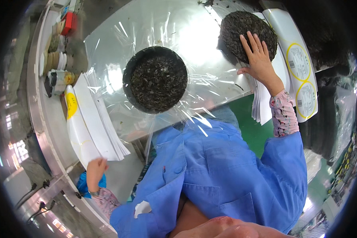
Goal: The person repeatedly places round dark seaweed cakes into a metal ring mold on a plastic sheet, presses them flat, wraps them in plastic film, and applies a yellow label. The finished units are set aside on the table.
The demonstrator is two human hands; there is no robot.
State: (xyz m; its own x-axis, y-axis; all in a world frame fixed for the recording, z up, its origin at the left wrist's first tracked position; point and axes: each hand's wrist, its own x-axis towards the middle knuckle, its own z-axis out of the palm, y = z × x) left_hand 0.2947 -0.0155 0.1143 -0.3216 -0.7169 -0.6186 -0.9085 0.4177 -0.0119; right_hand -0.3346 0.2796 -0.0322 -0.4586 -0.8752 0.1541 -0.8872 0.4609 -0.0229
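Note:
My right hand (257, 61) lies spread, palm down, on top of a stack of dark round seaweed sheets (232, 32) at the upper right. In front of me, another round dark seaweed stack (157, 80) sits in a black round tray (127, 80) among clear plastic film (196, 89) on the metal tabletop (107, 38). At the lower left, my left hand (97, 171) has its fingers curled, near the lower end of a stack of white paper sheets (98, 119). Whether it pinches anything cannot be made out.
Sheets of round yellow-edged labels (299, 65) lie on the right beside more white paper (263, 104). Along the left ledge stand rolls of tape (55, 62), a tape dispenser (58, 80) and a red box (69, 23). A blue plastic item (82, 184) is behind my left hand.

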